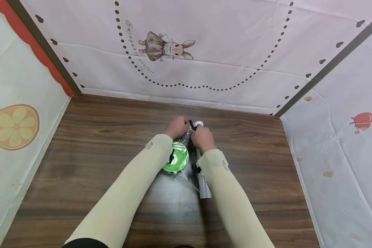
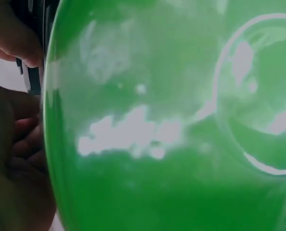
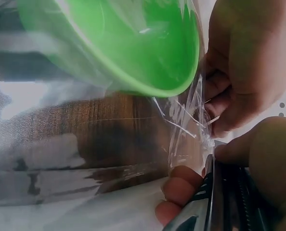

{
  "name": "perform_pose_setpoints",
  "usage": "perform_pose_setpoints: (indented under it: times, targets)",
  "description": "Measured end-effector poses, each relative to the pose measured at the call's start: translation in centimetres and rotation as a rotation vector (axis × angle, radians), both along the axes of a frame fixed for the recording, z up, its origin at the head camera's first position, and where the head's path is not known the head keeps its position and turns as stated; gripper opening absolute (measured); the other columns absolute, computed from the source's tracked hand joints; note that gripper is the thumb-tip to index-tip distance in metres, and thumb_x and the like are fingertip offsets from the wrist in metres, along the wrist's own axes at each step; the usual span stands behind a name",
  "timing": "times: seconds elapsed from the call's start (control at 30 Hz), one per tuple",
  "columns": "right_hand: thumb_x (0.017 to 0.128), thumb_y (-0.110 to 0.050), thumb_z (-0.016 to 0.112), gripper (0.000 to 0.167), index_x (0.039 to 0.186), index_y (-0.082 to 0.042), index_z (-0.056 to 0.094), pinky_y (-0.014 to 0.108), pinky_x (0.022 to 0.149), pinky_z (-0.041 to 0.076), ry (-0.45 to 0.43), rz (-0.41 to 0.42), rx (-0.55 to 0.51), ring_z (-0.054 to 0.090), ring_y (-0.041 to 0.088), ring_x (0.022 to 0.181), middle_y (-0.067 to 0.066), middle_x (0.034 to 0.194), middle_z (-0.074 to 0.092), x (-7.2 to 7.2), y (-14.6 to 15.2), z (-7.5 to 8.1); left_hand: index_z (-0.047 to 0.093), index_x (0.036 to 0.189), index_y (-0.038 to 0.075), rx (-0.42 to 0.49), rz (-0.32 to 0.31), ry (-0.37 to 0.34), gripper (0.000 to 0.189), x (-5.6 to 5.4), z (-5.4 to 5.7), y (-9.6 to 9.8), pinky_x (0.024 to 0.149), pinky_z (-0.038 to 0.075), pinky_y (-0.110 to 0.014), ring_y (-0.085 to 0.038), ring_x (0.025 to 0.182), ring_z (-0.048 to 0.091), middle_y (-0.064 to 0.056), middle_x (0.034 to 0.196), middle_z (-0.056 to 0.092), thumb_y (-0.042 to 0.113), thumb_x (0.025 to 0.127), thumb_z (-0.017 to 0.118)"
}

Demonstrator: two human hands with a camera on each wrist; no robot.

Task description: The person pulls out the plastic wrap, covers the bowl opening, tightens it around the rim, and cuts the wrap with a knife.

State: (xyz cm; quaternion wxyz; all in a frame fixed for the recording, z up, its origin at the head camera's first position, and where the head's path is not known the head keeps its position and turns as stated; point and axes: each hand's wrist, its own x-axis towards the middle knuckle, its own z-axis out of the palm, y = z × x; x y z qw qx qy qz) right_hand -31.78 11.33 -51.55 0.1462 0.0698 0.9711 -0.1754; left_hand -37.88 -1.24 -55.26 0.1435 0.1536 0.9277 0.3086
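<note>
A green bowl (image 1: 180, 156) sits on the table under clear plastic film (image 3: 181, 130), which bunches past its rim. My left hand (image 1: 176, 127) is at the bowl's far side, fingers curled and pinching the gathered film. My right hand (image 1: 203, 138) grips a black and grey utility knife (image 3: 225, 197), its tip close to the bunched film and the left fingertips. A roll of plastic film (image 1: 204, 187) with a white core end lies under and beside my right hand. In the left wrist view the bowl's side (image 2: 133, 187) fills most of the picture, so the film there is hard to make out.
The dark wood-grain tabletop (image 1: 251, 165) spreads around the hands. White printed cloth walls (image 1: 235, 44) stand at the back, left and right. Film stretches over the tabletop between the bowl and the roll.
</note>
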Motion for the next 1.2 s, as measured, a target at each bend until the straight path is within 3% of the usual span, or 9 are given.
perform_pose_setpoints:
  times: [0.13, 0.3, 0.5, 0.67, 0.83, 0.97, 1.2]
  targets:
    - [0.100, -0.028, 0.042, 0.034, 0.117, -0.002, 0.058, 0.048, 0.083, 0.053, 0.026, 0.001, 0.004, 0.064, 0.038, 0.100, 0.021, 0.111, 0.066, 0.1, -0.1, -0.3, 0.070, 0.083, 0.007, 0.037, -0.038, -0.050, 0.022, 0.2, 0.0, 0.0, 0.069, 0.046, -0.029, -0.019, 0.074, 0.058, -0.005, 0.081, 0.067, 0.016, 0.091, 0.052]
    - [0.100, -0.028, 0.043, 0.034, 0.117, -0.002, 0.058, 0.048, 0.083, 0.053, 0.049, 0.001, -0.004, 0.065, 0.038, 0.100, 0.021, 0.110, 0.067, 0.2, -0.3, -0.7, 0.071, 0.082, 0.005, 0.123, -0.040, -0.112, 0.022, 0.5, -0.3, -0.1, 0.070, 0.046, -0.028, -0.019, 0.078, 0.058, -0.007, 0.087, 0.069, 0.012, 0.089, 0.051]
    - [0.100, -0.026, 0.044, 0.034, 0.117, -0.001, 0.058, 0.049, 0.083, 0.053, 0.068, -0.002, 0.012, 0.065, 0.039, 0.100, 0.022, 0.110, 0.067, 0.3, -0.2, -0.9, 0.064, 0.077, 0.008, 0.135, 0.017, -0.044, 0.020, 0.7, -0.8, -0.1, 0.073, 0.046, -0.030, -0.021, 0.079, 0.058, -0.007, 0.086, 0.066, 0.011, 0.090, 0.050]
    - [0.101, -0.027, 0.044, 0.036, 0.119, -0.001, 0.058, 0.049, 0.084, 0.053, 0.060, 0.002, 0.024, 0.065, 0.039, 0.100, 0.021, 0.111, 0.067, 0.3, -0.2, -0.9, 0.053, 0.068, 0.010, 0.103, 0.053, -0.013, 0.024, 1.0, -0.2, 0.2, 0.067, 0.041, -0.030, -0.021, 0.069, 0.051, -0.004, 0.070, 0.054, 0.009, 0.090, 0.047]
    - [0.101, -0.028, 0.042, 0.036, 0.121, -0.003, 0.057, 0.049, 0.080, 0.054, 0.028, -0.008, 0.010, 0.065, 0.038, 0.097, 0.021, 0.111, 0.066, 0.5, -0.1, -0.7, 0.055, 0.071, 0.009, 0.064, 0.063, 0.003, 0.025, 1.3, 0.2, 0.5, 0.070, 0.044, -0.032, -0.022, 0.070, 0.052, -0.005, 0.072, 0.055, 0.009, 0.092, 0.043]
    - [0.100, -0.026, 0.041, 0.034, 0.116, -0.003, 0.059, 0.048, 0.076, 0.054, 0.008, -0.006, 0.015, 0.065, 0.037, 0.091, 0.021, 0.108, 0.067, 0.4, -0.1, -0.5, 0.053, 0.070, 0.009, 0.052, 0.058, 0.027, 0.027, 1.3, 0.2, 0.5, 0.070, 0.046, -0.035, -0.023, 0.071, 0.052, -0.007, 0.072, 0.054, 0.011, 0.094, 0.042]
    - [0.094, -0.019, 0.042, 0.027, 0.101, -0.004, 0.064, 0.045, 0.069, 0.052, -0.027, 0.018, 0.028, 0.062, 0.030, 0.080, 0.018, 0.104, 0.067, 0.3, -0.2, 0.1, 0.040, 0.062, 0.013, 0.090, 0.054, 0.027, 0.033, 1.3, -0.2, 0.4, 0.062, 0.038, -0.031, -0.021, 0.062, 0.044, -0.002, 0.061, 0.039, 0.011, 0.095, 0.041]
